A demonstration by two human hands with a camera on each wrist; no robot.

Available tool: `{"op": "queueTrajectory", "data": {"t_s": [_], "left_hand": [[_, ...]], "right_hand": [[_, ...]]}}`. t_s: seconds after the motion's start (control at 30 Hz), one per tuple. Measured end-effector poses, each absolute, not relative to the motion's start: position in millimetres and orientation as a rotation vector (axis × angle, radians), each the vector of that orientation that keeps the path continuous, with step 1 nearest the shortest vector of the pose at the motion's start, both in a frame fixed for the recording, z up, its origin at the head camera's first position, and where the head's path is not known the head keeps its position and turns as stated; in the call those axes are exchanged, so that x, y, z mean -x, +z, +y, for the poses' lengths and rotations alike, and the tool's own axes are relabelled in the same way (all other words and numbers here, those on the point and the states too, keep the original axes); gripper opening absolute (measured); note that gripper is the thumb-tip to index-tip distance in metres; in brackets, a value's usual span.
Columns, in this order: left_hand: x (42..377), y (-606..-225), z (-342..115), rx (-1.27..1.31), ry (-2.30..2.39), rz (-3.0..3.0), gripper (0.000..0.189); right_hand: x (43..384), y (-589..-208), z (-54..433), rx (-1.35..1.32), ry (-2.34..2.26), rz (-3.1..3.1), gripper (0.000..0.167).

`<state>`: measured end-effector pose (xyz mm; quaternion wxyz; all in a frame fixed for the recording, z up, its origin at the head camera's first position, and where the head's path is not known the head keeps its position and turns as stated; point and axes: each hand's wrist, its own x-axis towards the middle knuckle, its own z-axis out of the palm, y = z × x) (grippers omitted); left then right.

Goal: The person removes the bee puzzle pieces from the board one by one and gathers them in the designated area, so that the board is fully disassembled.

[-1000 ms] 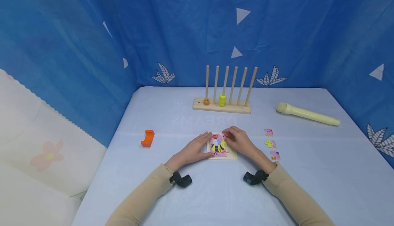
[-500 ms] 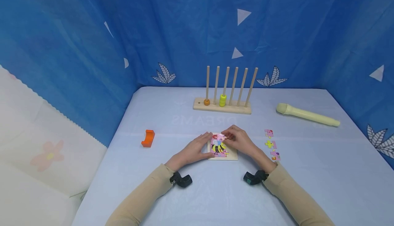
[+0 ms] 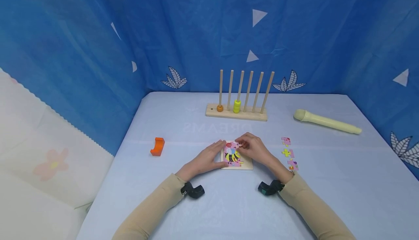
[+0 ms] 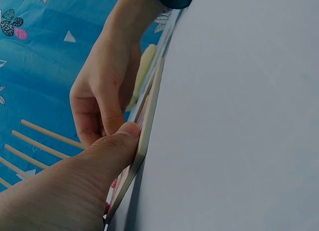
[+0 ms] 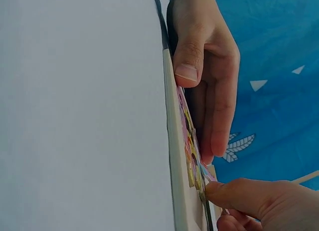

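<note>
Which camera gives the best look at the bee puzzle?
The head view: it looks down on the bee puzzle, so most of its picture shows. The left wrist view shows it nearly edge-on, partly hidden by the left hand; the right wrist view, a slanted strip of its face.

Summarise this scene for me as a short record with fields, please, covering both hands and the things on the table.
Left hand: rests on the left side of the puzzle board
Right hand: pinches a puzzle piece, mostly hidden
Puzzle: bee picture, partly assembled; bare wood at right
Loose pieces: three, right of the board
Peg stand: behind the board; six pegs, two bearing beads
Far right: cream microphone-shaped object
Left: orange block
</note>
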<state>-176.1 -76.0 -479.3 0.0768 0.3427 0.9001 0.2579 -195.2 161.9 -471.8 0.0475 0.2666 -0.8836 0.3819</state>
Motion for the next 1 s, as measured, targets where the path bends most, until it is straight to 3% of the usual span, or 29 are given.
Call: {"op": "queueTrajectory", "data": {"t_s": [0.73,1.0], "left_hand": [[177,-482,-78,-1.052,0.791,2.701,0.083],[178,-482,-77,-1.075,0.793,2.692,0.083]], "right_hand": [[193,-465,160,-0.809,1.161,-2.698,0.026],[200,-442,210,-0.709,1.288,-2.755,0.029]]}}
